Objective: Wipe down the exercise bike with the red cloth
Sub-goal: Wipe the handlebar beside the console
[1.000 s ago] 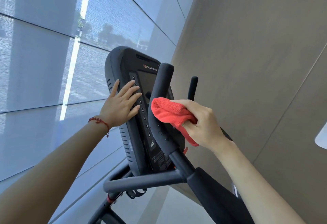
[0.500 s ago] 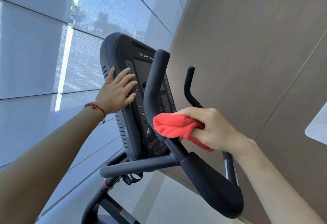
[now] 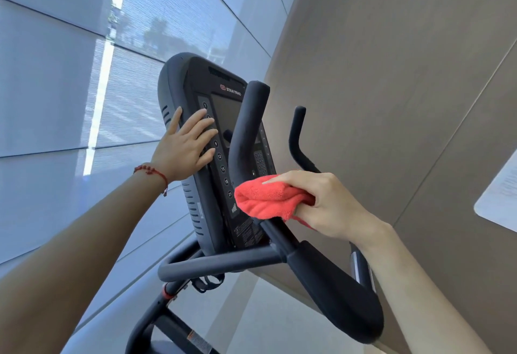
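Centre frame: exercise bike point(image 3: 240, 265), matte black, console point(image 3: 195, 141) leaning up toward upper left; near handlebar point(image 3: 246, 129) a padded tube, long axis rising lower right to upper centre; red cloth point(image 3: 265, 199), fuzzy and bunched, pressed on that bar, clenched in right hand point(image 3: 327, 205); left hand point(image 3: 184, 146) flat, fingers spread, on console keypad, grasping nothing.

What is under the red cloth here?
The red cloth wraps the near handlebar, gripped by the right hand. The bar shows above and below; the wrapped stretch and the fingertips underneath are hidden.
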Demonstrator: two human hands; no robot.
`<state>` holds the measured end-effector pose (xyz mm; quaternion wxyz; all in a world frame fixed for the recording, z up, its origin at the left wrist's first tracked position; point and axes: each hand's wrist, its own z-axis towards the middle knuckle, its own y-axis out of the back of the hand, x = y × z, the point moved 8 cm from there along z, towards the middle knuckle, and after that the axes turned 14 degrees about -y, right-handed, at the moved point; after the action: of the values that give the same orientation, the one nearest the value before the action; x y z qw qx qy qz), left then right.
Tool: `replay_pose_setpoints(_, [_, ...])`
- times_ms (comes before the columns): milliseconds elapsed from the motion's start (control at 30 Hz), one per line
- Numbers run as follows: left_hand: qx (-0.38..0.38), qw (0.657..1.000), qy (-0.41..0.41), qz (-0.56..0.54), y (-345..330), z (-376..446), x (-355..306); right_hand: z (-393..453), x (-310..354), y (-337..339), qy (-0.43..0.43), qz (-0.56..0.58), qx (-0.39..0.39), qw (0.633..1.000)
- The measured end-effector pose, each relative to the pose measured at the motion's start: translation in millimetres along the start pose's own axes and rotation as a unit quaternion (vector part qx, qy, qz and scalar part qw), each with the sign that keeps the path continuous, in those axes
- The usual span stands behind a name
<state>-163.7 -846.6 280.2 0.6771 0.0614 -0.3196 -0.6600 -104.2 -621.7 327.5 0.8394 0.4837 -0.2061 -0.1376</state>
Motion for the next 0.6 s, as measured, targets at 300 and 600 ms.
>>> replay_pose_setpoints(300, [-0.016,1.0,0.002,-0.007,1,0,0,32,1,70,-0.009,0.026,-0.21,0.977])
replay_pose_setpoints(600, [-0.022,0.999,0.011,-0.029,-2,1,2,98,23,102,0.048,-0.032,-0.275,0.96])
